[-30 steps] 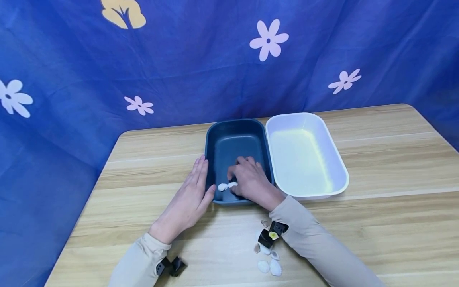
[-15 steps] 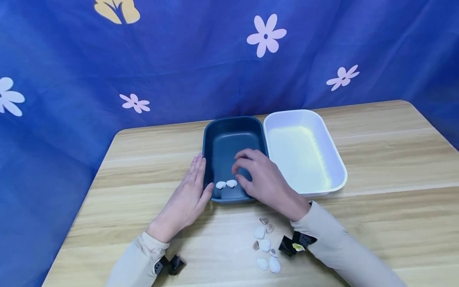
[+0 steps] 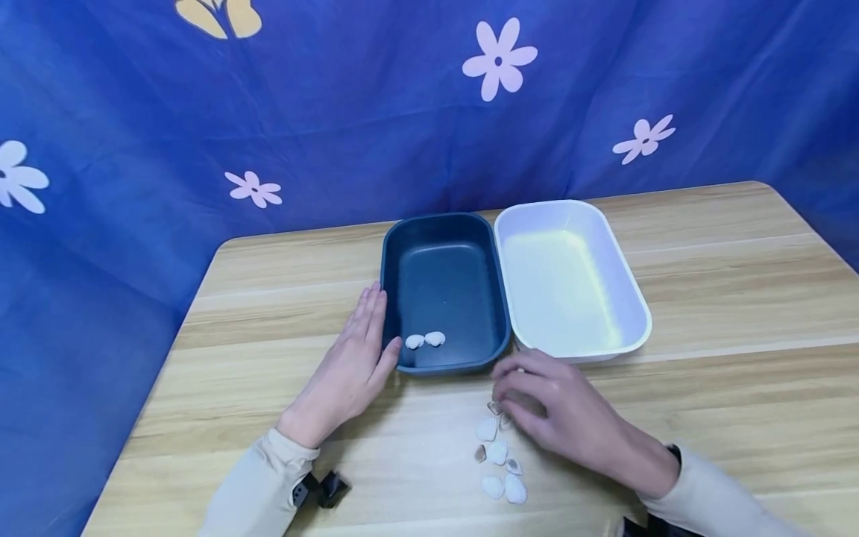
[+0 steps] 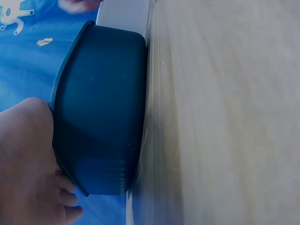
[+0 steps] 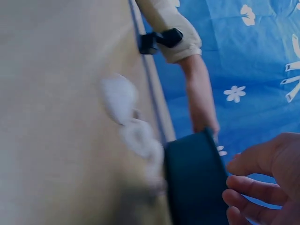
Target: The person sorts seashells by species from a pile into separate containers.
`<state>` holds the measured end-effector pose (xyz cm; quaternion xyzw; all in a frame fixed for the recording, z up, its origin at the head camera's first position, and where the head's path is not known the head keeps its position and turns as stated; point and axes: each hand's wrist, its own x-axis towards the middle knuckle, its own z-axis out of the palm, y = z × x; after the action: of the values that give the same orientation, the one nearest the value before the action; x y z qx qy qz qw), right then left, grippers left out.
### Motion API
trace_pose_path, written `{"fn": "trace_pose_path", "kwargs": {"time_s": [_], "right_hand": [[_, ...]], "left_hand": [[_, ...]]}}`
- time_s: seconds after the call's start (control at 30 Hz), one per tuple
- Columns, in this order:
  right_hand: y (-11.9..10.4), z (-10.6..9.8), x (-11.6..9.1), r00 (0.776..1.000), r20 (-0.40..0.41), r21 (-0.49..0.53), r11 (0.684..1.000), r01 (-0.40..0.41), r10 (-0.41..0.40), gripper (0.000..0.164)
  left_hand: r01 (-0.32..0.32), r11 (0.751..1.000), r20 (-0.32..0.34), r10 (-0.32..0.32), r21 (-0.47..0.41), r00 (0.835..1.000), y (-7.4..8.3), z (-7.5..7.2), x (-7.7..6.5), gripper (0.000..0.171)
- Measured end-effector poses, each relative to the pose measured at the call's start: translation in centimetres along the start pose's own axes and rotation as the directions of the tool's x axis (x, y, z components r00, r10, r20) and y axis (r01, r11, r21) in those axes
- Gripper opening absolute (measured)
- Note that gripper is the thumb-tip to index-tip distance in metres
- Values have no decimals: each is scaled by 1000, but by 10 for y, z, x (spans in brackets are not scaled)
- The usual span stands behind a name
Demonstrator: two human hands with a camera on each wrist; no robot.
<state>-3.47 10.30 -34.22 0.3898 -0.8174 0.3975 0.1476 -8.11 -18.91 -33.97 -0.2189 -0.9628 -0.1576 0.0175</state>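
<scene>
My left hand (image 3: 345, 365) lies with straight fingers along the left side of a dark blue tray (image 3: 446, 291); in the left wrist view the thumb and fingers are at the tray's rim. Inside, two white seashells (image 3: 426, 340) sit side by side at the near left. Past the tray's near right corner, my right hand (image 3: 567, 410) hovers with bent, parted fingers and nothing seen between them. Its fingertips overlap the far end of a loose group of white and brownish seashells (image 3: 497, 452) on the table. Those shells look blurred in the right wrist view.
A white tray (image 3: 564, 298) stands against the dark one's right side, with no shells visible in it. Both stand on a wood-grain table (image 3: 268, 321). Behind the table hangs a blue curtain (image 3: 376, 112) with flower prints. A black wrist camera (image 3: 329, 490) sits on the left sleeve.
My right hand has come out of the dark tray and moved right and nearer, to the loose shells. Two shells remain in the tray. My left hand has stayed at the tray's side.
</scene>
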Motion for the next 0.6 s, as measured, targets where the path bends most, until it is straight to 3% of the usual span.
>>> {"fn": "trace_pose_path", "kwargs": {"time_s": [0.2,0.6], "right_hand": [[7,17,-27,1000,18,75,997,24,-25,25],[10,40,-40,999,-18,127,991,-30,33,26]], "left_hand": [[7,1000,10,-7,25,1000,0,0,-2,67],[13,999,5,-13,36,1000,2,-3,-3,68]]}}
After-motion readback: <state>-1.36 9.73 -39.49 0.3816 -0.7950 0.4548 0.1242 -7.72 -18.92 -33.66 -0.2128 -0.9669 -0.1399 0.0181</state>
